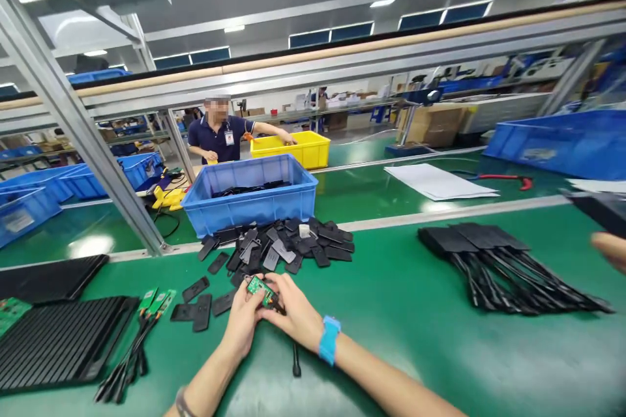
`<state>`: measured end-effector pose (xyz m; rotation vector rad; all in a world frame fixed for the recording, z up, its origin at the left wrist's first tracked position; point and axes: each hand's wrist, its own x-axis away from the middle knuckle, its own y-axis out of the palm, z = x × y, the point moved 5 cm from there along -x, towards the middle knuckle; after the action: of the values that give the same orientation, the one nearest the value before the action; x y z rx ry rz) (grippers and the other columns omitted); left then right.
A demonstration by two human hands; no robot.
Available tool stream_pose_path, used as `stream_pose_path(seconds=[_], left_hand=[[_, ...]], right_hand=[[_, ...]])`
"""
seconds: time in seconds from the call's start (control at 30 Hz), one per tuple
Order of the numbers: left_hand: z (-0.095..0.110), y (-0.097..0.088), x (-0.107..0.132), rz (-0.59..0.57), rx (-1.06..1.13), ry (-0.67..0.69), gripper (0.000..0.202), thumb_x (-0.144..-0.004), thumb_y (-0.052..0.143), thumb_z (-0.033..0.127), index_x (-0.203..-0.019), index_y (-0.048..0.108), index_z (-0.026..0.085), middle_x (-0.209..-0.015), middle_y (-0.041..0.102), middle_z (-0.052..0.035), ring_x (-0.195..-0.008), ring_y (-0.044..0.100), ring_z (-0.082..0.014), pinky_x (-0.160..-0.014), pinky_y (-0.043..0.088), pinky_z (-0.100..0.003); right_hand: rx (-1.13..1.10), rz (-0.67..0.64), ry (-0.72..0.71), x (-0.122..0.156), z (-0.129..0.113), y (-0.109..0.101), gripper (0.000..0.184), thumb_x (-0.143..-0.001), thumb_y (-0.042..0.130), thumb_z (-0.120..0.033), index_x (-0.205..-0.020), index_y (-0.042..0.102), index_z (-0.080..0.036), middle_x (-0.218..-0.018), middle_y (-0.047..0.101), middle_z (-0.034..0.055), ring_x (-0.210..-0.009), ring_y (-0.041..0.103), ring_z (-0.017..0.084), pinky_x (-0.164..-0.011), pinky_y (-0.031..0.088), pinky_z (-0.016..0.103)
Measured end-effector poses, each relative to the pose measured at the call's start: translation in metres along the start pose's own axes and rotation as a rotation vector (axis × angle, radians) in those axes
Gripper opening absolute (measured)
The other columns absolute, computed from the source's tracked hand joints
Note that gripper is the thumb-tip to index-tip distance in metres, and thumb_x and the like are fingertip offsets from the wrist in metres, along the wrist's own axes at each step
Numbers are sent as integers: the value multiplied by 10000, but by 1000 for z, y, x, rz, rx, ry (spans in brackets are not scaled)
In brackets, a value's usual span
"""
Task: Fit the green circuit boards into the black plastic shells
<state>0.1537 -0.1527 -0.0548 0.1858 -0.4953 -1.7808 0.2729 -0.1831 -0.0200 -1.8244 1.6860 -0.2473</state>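
Between my two hands is a green circuit board (261, 290) with a black cable, whose plug end (296, 365) hangs below over the bench. My left hand (243, 316) grips the board from the left, its thumb on the face. Fingers of my right hand (293, 313) close on the right end, where the cable leaves; a blue band circles that wrist. Whether a black casing lies under the board is hidden by my fingers. Just beyond my hands spreads a heap of black plastic covers (278, 244), with several loose ones (198, 313) to the left.
A blue bin (249, 212) stands behind the heap. At left lie cabled boards (151, 306) and a ribbed black tray (63, 339). Black cased units with cables (479, 247) lie at right, near another person's hand (609, 251). A co-worker (222, 133) reaches into a yellow bin (313, 151).
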Motion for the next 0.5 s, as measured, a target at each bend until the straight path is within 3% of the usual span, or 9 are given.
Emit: stream_pose_path(seconds=[0.1, 0.23, 0.37, 0.5], left_hand=[[7, -7, 5, 100, 110, 22, 443, -676, 773, 328, -1048, 588, 173, -972, 689, -93, -859, 659, -210, -738, 525, -326], [13, -7, 9, 127, 113, 36, 424, -695, 759, 358, -1041, 596, 175, -920, 693, -82, -835, 653, -198, -749, 516, -330], [14, -3, 14, 110, 44, 49, 379, -723, 735, 375, -1026, 612, 184, -858, 668, -49, -796, 631, -182, -725, 506, -306], [20, -3, 20, 125, -161, 159, 296, -713, 748, 350, -938, 675, 173, -877, 661, -47, -800, 595, -171, -746, 464, -262]], right_hand=[[-219, -17, 135, 3, 18, 12, 430, -734, 695, -273, -1106, 486, -224, -917, 534, 0, -666, 577, 126, -596, 513, 270], [-448, -126, 287, 7, 34, 21, 252, -787, 623, -374, -915, 480, -211, -654, 489, -76, -485, 537, 90, -455, 436, 207], [-417, -135, 289, 8, 31, 19, 259, -799, 614, -433, -799, 499, -201, -598, 519, -60, -479, 548, 99, -450, 431, 205], [-427, -155, 293, 8, 26, 18, 259, -787, 624, -440, -795, 518, -203, -611, 547, -43, -521, 569, 123, -486, 449, 226]])
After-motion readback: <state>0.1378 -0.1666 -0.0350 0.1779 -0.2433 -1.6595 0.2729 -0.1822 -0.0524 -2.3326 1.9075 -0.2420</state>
